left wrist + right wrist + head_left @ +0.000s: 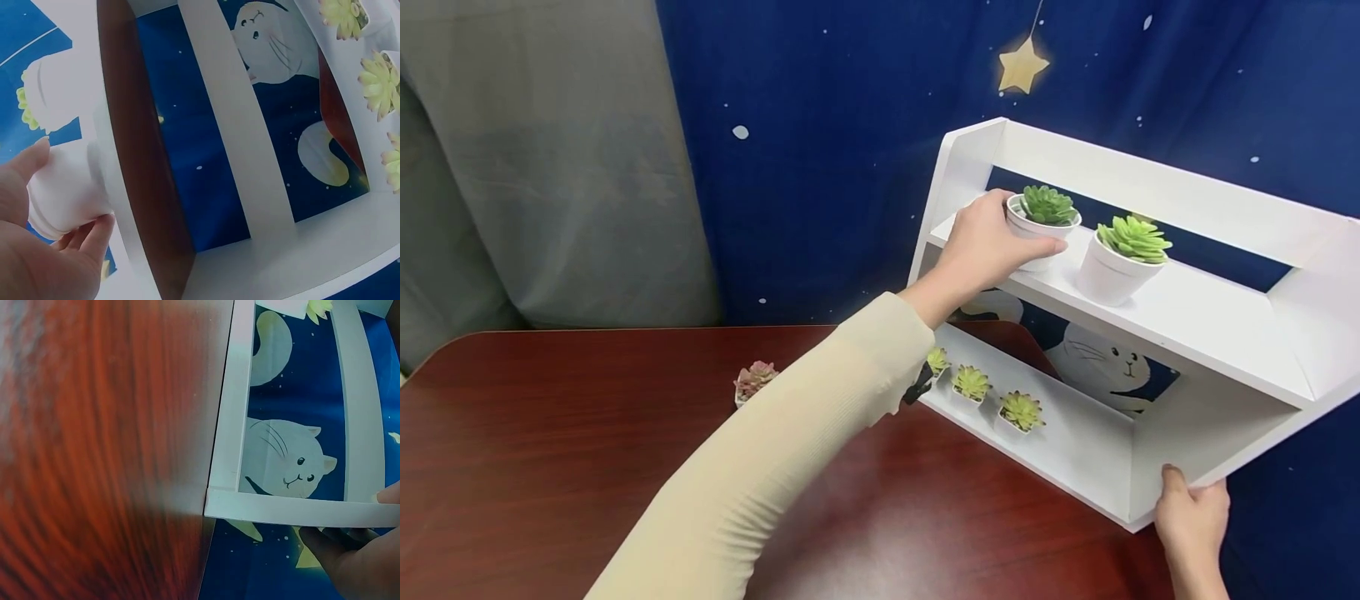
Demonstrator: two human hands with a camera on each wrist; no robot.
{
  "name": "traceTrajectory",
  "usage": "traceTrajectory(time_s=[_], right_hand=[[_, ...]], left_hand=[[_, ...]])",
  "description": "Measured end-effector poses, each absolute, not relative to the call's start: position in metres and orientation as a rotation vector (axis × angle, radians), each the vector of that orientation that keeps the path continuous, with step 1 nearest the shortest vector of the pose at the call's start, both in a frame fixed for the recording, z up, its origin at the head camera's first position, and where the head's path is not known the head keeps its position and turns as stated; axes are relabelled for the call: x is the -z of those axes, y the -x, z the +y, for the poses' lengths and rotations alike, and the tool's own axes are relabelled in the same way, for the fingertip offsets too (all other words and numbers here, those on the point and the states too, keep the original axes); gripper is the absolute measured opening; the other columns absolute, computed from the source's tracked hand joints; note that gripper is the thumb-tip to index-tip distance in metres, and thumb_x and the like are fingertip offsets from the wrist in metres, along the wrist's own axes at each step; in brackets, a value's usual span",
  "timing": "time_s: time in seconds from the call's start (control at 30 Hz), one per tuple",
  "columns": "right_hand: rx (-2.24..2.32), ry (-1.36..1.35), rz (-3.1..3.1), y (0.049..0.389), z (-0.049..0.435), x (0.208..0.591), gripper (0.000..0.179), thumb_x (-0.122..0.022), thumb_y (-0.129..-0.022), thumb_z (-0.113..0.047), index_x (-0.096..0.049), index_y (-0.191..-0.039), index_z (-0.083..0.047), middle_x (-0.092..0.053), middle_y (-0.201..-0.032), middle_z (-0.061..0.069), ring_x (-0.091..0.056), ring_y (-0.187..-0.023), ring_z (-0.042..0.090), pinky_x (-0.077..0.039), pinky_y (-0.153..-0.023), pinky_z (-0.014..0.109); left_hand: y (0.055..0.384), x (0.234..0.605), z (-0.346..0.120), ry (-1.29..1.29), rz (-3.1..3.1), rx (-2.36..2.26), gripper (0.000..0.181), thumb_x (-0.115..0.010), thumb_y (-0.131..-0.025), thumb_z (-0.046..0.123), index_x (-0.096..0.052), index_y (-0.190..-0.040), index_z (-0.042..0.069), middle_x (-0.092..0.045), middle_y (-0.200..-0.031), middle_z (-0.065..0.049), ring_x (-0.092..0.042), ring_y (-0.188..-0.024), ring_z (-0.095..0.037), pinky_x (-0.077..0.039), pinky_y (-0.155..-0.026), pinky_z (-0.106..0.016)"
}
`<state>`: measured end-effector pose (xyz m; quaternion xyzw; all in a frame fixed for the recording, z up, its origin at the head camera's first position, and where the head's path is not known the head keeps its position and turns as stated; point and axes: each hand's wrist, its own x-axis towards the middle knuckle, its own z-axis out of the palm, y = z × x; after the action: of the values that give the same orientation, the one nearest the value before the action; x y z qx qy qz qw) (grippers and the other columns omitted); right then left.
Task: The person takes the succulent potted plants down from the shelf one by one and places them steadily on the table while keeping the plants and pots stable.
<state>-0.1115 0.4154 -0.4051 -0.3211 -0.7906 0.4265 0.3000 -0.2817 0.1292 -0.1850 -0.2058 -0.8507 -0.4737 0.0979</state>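
Observation:
My left hand (988,242) grips a white pot (69,187) with a dark green succulent (1048,206), fingers around one side and thumb across the front. The pot is at the upper board of a white two-tier shelf (1210,329), toward its left end. Just right of it on that board stands another white pot (1112,271) holding a light green succulent (1135,239). My right hand (1193,517) holds the shelf's right side panel near the bottom, thumb inside and fingers outside, as the right wrist view shows.
Several small potted succulents (1021,411) line the lower board. A reddish succulent (754,379) sits on the dark red wooden table (550,433), partly behind my left sleeve. Behind hangs a blue curtain (820,167) with a star (1022,65) and a printed white cat (1093,358).

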Motion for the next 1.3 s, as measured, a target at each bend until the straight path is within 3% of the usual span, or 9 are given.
traceTrajectory(time_s=[0.3,0.53,0.63,0.9,1.07,1.3], right_hand=[[-1.146,0.88,-2.094,0.111,0.416,0.404,0.037,-0.052,-0.099,-0.021,-0.049,-0.133,-0.006,-0.046,-0.096,-0.026,-0.041,-0.088,-0.012,-0.036,-0.098,0.018],[-1.183,0.874,-2.063,0.11,0.416,0.405,0.023,-0.052,-0.099,-0.02,-0.046,-0.115,-0.036,-0.045,-0.093,-0.03,-0.042,-0.09,-0.012,-0.037,-0.099,0.017],[-1.188,0.863,-2.057,0.109,0.416,0.406,0.025,-0.052,-0.099,-0.02,-0.043,-0.109,-0.041,-0.045,-0.093,-0.03,-0.042,-0.089,-0.012,-0.037,-0.098,0.016],[-1.187,0.85,-2.045,0.111,0.415,0.405,0.026,-0.052,-0.099,-0.019,-0.044,-0.108,-0.041,-0.045,-0.092,-0.031,-0.043,-0.089,-0.012,-0.037,-0.098,0.016],[-1.174,0.855,-2.047,0.11,0.415,0.405,0.026,-0.052,-0.098,-0.019,-0.044,-0.107,-0.041,-0.044,-0.091,-0.032,-0.042,-0.089,-0.012,-0.036,-0.098,0.017],[-1.179,0.85,-2.051,0.111,0.414,0.406,0.026,-0.052,-0.098,-0.019,-0.043,-0.107,-0.042,-0.044,-0.09,-0.032,-0.042,-0.088,-0.013,-0.036,-0.098,0.016]], left_hand=[[0.272,0.192,0.099,0.675,-2.394,1.546,0.076,-0.084,-0.078,0.049,-0.054,-0.139,0.014,-0.063,-0.133,0.002,-0.058,-0.116,-0.008,-0.052,-0.096,-0.023],[0.259,0.207,0.078,0.711,-2.321,1.578,0.076,-0.084,-0.08,0.044,-0.052,-0.143,0.016,-0.064,-0.135,0.001,-0.062,-0.113,-0.01,-0.056,-0.093,-0.024],[0.252,0.214,0.069,0.726,-2.307,1.595,0.076,-0.085,-0.079,0.041,-0.052,-0.142,0.014,-0.065,-0.132,0.0,-0.064,-0.11,-0.01,-0.056,-0.092,-0.024],[0.233,0.232,0.047,0.725,-2.342,1.621,0.089,-0.089,-0.076,0.037,-0.044,-0.15,0.016,-0.063,-0.136,-0.001,-0.068,-0.107,-0.014,-0.058,-0.09,-0.03],[0.227,0.244,0.034,0.699,-2.353,1.618,0.09,-0.089,-0.075,0.035,-0.044,-0.151,0.015,-0.062,-0.136,-0.002,-0.068,-0.109,-0.016,-0.058,-0.095,-0.036],[0.226,0.263,0.005,0.619,-2.366,1.535,0.088,-0.091,-0.073,0.035,-0.049,-0.147,0.012,-0.064,-0.134,-0.003,-0.064,-0.117,-0.016,-0.056,-0.098,-0.035]])
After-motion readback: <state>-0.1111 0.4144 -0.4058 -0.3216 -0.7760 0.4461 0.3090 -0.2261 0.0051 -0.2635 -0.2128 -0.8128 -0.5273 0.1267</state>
